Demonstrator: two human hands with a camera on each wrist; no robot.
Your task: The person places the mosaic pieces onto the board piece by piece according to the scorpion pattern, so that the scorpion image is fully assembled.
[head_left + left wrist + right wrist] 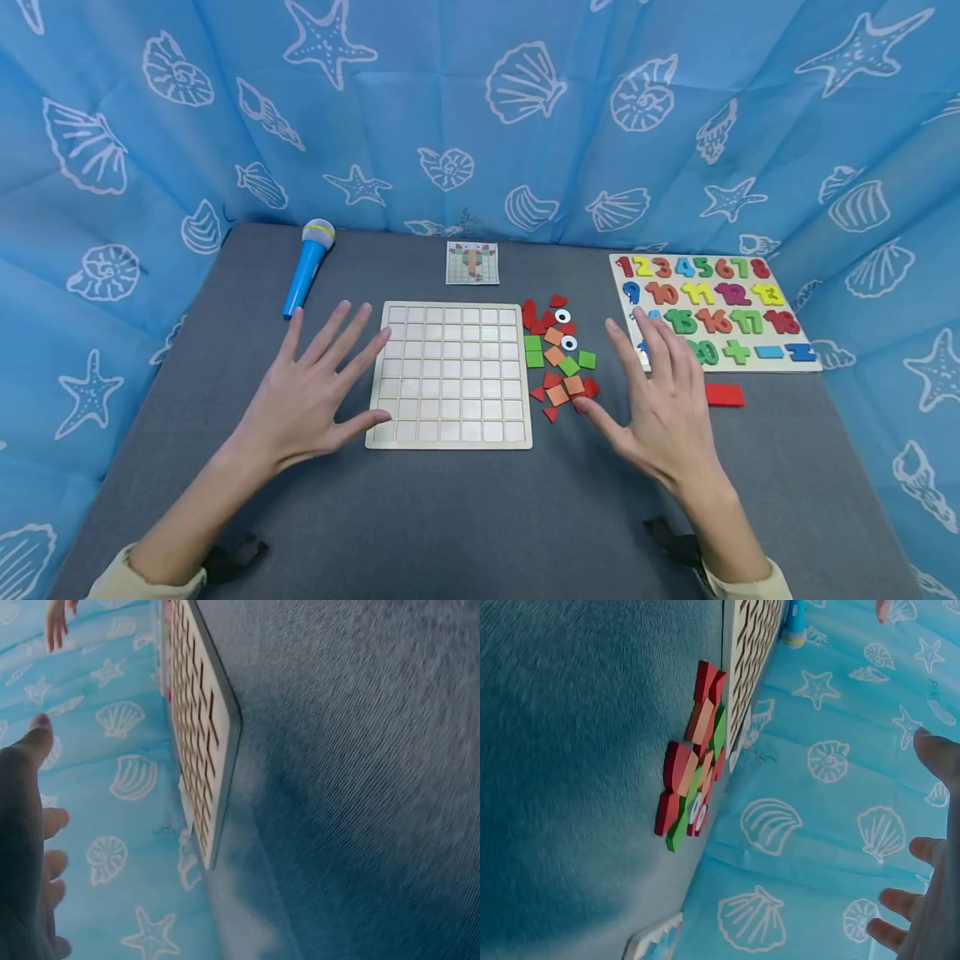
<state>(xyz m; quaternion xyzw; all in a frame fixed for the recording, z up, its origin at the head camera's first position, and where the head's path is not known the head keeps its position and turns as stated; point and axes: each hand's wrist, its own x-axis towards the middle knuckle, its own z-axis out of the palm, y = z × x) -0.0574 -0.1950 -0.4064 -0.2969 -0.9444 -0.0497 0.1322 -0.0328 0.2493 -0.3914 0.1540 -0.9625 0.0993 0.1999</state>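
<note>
In the head view my left hand [311,396] hovers with fingers spread at the left side of a pale wooden grid board [450,446], its thumb overlapping the board's edge. My right hand [663,408] is likewise spread, holding nothing, to the right of a loose pile of pieces. That pile has green squares [533,352], orange squares [557,395], red pieces [551,413] and two white rings [569,342]. In the right wrist view the red piece [667,814] and its neighbours lie beside the board [739,682]. The left wrist view shows the board [225,742] beyond my left thumb [34,742].
Behind the board lies a small picture card [472,263] with a grid design. A blue toy microphone [306,271] rests at the back left. On the right are a number puzzle board [720,312] and a red block [724,395]. A blue curtain [450,108] surrounds the grey table [465,525].
</note>
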